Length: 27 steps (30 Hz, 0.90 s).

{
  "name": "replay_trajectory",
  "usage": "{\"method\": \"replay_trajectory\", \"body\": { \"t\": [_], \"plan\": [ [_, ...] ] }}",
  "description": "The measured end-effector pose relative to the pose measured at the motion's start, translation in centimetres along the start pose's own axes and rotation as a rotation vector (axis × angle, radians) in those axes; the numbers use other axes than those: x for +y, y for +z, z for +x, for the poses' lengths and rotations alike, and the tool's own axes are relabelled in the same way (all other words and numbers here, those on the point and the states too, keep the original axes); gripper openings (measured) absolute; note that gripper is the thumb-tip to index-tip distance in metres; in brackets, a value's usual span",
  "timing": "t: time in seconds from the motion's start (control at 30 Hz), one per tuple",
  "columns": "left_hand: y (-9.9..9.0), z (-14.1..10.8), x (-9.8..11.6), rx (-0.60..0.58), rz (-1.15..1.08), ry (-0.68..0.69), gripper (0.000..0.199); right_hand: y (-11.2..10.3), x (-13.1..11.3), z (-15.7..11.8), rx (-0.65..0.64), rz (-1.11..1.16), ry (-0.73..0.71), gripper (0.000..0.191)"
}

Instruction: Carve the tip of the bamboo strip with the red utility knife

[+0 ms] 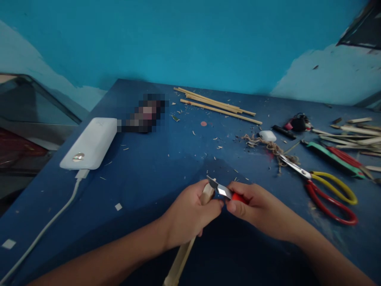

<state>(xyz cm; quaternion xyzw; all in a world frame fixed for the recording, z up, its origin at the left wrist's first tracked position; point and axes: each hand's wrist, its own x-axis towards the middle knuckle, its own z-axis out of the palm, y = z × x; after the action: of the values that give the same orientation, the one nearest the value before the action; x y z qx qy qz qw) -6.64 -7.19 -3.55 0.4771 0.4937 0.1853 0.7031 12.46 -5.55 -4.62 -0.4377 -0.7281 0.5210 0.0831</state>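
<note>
My left hand (190,212) is wrapped round a pale bamboo stick (183,258), which slants from the bottom edge up to a whitish cut end by the thumb. Closed on the red handle of a small knife (223,191), my right hand (257,206) sits just to the right. The knife's blade points left and lies across the top end of the stick. Most of the handle is hidden in my fingers. Both hands are close together above the front middle of the blue table.
Thin bamboo sticks (220,105) lie at the back among shavings. A white power bank (92,143) with a cable stands left. To the right are scissors (327,186), twine (262,145), a white case (268,136), a green-handled tool (333,159) and wood strips (357,137). A blue wall (190,43) rises behind.
</note>
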Motion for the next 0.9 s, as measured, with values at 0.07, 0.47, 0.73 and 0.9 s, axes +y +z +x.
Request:
{"method": "replay_trajectory", "body": {
  "t": [0.07,0.47,0.73,0.9],
  "plan": [
    [0.0,0.3,-0.8,0.021,0.003,0.040,0.009,0.0,0.0,0.0,-0.011,-0.005,0.003,0.034],
    [-0.4,0.3,-1.7,-0.033,0.108,0.118,0.022,0.1,-0.2,-0.3,-0.036,0.031,-0.034,0.031],
    [-1.0,0.5,-0.2,-0.185,-0.020,-0.017,0.025,0.1,-0.4,-0.3,-0.047,-0.005,0.010,0.034],
    [-0.9,0.3,0.1,-0.174,0.001,-0.061,0.021,0.3,-0.5,-0.3,-0.040,-0.038,0.014,0.036]
  ]
}}
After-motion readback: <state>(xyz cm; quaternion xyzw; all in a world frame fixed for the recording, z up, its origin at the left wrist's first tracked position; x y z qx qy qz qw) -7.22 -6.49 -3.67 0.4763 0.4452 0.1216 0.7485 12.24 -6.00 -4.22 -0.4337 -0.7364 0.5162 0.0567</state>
